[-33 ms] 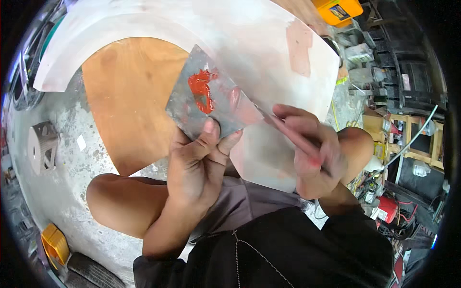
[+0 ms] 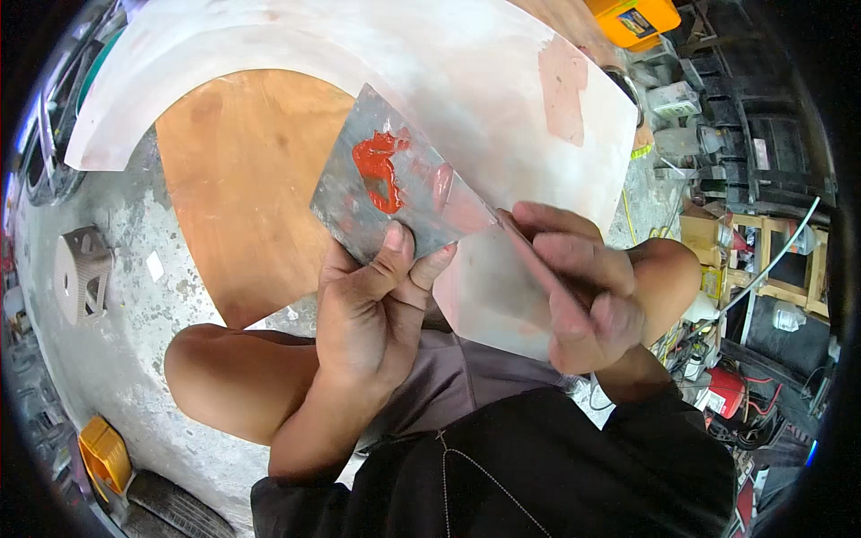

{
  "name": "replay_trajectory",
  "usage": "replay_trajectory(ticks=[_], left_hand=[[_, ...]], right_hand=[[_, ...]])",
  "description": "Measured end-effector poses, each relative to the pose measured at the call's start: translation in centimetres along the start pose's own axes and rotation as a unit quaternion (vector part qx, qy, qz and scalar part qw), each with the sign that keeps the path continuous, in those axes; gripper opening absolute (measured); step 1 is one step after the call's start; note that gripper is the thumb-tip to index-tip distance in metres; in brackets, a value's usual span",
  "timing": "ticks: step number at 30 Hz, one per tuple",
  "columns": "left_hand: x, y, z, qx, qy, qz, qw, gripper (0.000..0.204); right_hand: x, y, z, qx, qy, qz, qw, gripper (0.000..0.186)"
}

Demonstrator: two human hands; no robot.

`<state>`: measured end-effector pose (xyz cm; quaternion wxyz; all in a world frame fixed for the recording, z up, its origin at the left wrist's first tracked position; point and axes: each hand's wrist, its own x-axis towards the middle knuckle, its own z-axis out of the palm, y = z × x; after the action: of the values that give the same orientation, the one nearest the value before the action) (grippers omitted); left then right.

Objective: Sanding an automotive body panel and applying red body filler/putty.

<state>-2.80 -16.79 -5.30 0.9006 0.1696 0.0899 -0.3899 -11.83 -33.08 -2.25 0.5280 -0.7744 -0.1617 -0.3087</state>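
Observation:
My left hand (image 2: 372, 318) grips a square grey metal plate (image 2: 341, 193), thumb on top. A blob of glossy red paste (image 2: 378, 169) and some pink smears lie on the plate. My right hand (image 2: 587, 287), slightly blurred, holds a thin flat pink-stained spreader (image 2: 538, 255) edge-on, its tip at the plate's right corner. Below and behind both hands is a large curved panel (image 2: 466, 90), white with pink patches and an arched cutout at the left.
A wooden board (image 2: 229, 179) shows inside the arch. A grey plastic stool (image 2: 81, 273), a yellow container (image 2: 103, 453) and a tire (image 2: 179, 502) are on the left. A yellow case (image 2: 632, 22) is at the back; wooden crates (image 2: 812, 269) and a red machine (image 2: 722, 390) are on the right.
My right hand and the spreader have shifted very slightly to the right. The plate and my left hand have barely moved.

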Motion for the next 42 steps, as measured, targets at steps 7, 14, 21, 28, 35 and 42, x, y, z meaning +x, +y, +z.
replay_trajectory(ticks=[7, 14, 21, 28, 35, 42], left_hand=[[-0.3, 0.3, 0.8, 0.060, 0.077, 0.019, 0.995, 0.040], [-0.6, 0.7, -0.5, 0.020, -0.038, 0.017, 0.999, 0.050], [-1.6, 2.5, 0.1, -0.005, -0.054, 0.070, 0.996, 0.040], [-0.5, 2.6, -0.9, -0.011, 0.020, 0.025, 0.999, 0.039], [0.1, 2.4, -1.8, -0.004, 0.033, 0.004, 0.999, 0.039], [0.6, 2.3, -1.9, -0.022, 0.019, 0.000, 1.000, 0.040]], right_hand=[[0.1, 1.1, 0.3, -0.162, -0.113, -0.002, 0.980, 0.041], [1.3, 2.5, -2.8, -0.331, -0.158, -0.028, 0.930, 0.046], [7.4, 5.7, -12.8, -0.538, -0.293, -0.035, 0.790, 0.048], [12.2, 11.0, -16.6, -0.470, -0.425, -0.046, 0.772, 0.062], [12.9, 12.8, -17.7, -0.377, -0.479, 0.013, 0.793, 0.057], [8.9, 9.7, -19.6, -0.417, -0.455, 0.076, 0.783, 0.063]])
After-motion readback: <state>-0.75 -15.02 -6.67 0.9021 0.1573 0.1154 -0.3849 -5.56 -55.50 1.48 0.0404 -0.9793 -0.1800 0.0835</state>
